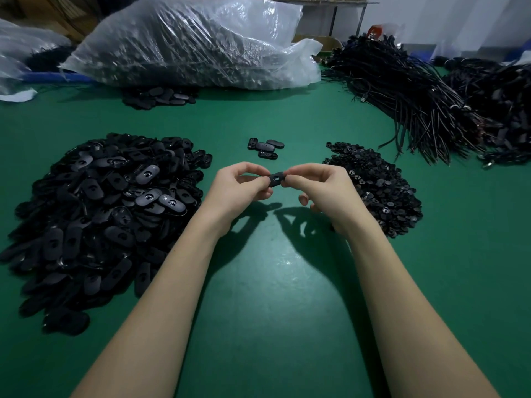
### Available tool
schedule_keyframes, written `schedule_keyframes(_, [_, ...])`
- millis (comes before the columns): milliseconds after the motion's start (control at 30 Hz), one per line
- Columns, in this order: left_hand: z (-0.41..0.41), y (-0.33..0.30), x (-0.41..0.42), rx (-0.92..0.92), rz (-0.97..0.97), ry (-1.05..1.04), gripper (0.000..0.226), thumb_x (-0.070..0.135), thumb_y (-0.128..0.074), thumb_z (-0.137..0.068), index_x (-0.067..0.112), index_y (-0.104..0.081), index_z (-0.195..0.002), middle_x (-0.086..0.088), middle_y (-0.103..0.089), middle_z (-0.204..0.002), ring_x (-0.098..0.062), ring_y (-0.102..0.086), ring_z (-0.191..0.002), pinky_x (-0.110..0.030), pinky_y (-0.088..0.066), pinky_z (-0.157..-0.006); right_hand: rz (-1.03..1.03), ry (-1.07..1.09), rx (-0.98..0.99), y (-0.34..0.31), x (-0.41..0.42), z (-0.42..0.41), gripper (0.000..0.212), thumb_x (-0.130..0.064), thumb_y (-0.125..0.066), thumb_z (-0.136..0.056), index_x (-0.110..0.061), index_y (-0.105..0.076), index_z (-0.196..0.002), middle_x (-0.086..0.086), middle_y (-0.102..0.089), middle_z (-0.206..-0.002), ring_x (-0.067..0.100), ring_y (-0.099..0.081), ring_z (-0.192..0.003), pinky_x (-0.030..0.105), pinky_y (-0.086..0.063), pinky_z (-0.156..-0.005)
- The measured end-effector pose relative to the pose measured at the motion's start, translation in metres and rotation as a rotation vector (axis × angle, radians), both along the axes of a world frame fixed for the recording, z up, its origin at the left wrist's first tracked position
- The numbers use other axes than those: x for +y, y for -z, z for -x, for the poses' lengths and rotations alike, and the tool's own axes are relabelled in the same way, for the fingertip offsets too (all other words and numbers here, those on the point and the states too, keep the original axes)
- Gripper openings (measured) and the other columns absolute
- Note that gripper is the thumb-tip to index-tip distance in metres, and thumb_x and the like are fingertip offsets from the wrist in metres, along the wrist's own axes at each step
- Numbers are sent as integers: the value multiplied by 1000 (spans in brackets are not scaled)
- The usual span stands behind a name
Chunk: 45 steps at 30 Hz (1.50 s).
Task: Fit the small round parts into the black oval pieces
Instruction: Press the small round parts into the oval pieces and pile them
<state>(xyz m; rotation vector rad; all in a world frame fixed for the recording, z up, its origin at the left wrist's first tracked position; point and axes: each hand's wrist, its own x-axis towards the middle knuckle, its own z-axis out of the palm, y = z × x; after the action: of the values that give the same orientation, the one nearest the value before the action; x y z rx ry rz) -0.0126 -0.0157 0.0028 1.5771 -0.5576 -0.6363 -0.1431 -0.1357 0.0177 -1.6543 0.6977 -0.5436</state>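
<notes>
Above the middle of the green table, both hands hold one black oval piece between them. My left hand pinches its left end, and my right hand pinches its right end with thumb and forefinger. A small pale slot shows on the piece's face. A big heap of black oval pieces lies to the left. A smaller heap of small round parts lies to the right, just behind my right hand.
A few oval pieces lie apart, just beyond my hands. A clear plastic sack full of parts sits at the back, with more ovals spilled before it. Bundles of black cables fill the back right.
</notes>
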Motion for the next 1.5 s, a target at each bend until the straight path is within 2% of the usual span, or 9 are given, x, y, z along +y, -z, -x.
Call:
schedule_keyframes(200, [1, -3, 1, 14, 13, 13, 7, 4, -70, -91, 11, -72, -94, -6, -77, -82, -17, -73, -73, -31, -59, -91, -23, 36, -16, 1, 0, -2, 14, -6, -80, -84, -17, -75, -92, -2, -78, -75, 6, -49, -43, 13, -39, -43])
schedule_keyframes(400, [1, -4, 2, 29, 20, 23, 9, 3, -70, -91, 11, -73, -93, -6, -77, -83, -17, -74, -74, -27, -59, -87, 5, 63, 13, -1, -1, -2, 11, -10, -81, -84, -20, -78, -81, -3, -76, -72, 8, -49, -44, 13, -37, -42])
schedule_keyframes(633, [2, -4, 2, 36, 22, 41, 9, 3, -70, -91, 12, -73, -94, -7, -78, -85, -19, -75, -78, -27, -59, -88, 84, 112, 26, 3, -3, -5, 10, -17, -81, -85, -25, -79, -79, -10, -73, -69, -5, -53, -47, 11, -39, -47])
schedule_keyframes(767, [3, -5, 2, 40, 20, 55, 9, 3, -70, -91, 11, -73, -95, -7, -78, -87, -20, -76, -81, -27, -59, -87, 114, 108, 39, 5, -2, -8, 9, -20, -81, -83, -27, -80, -77, -9, -76, -71, -4, -57, -54, 19, -44, -60])
schedule_keyframes(933, [5, -6, 2, 36, 29, 61, 9, 1, -69, -91, 7, -73, -97, -8, -78, -88, -19, -76, -78, -23, -59, -81, 116, 109, 45, 6, -1, -10, 10, -21, -82, -82, -29, -80, -75, -9, -77, -73, 0, -64, -62, 18, -45, -60])
schedule_keyframes(1033, [5, -6, 2, 34, 31, 64, 9, 2, -70, -91, 5, -73, -99, -11, -78, -92, -19, -75, -78, -21, -59, -79, 97, 102, 44, 6, 0, -10, 11, -21, -83, -81, -29, -80, -74, -9, -78, -74, 3, -67, -69, 22, -46, -65])
schedule_keyframes(1267, [3, -6, 3, 53, 33, 91, 10, 4, -72, -90, 6, -74, -99, -10, -78, -94, -22, -76, -84, -24, -59, -87, 44, 86, 63, 3, -1, -6, 14, -19, -84, -81, -27, -77, -72, -9, -75, -69, -6, -56, -52, 19, -42, -61])
schedule_keyframes(1433, [0, -5, 5, 42, 15, 111, 8, 6, -72, -90, 9, -76, -96, -4, -78, -89, -18, -76, -82, -24, -58, -87, 60, 96, 74, 2, 0, -6, 14, -22, -88, -77, -24, -75, -79, -7, -75, -69, 2, -54, -52, 24, -43, -61])
schedule_keyframes(1500, [-3, -4, 6, 49, 23, 116, 8, 5, -71, -90, 11, -76, -93, -4, -78, -88, -18, -75, -81, -26, -58, -88, 52, 88, 66, 2, -1, -5, 16, -24, -90, -77, -24, -75, -83, -6, -76, -73, 0, -53, -49, 19, -41, -55])
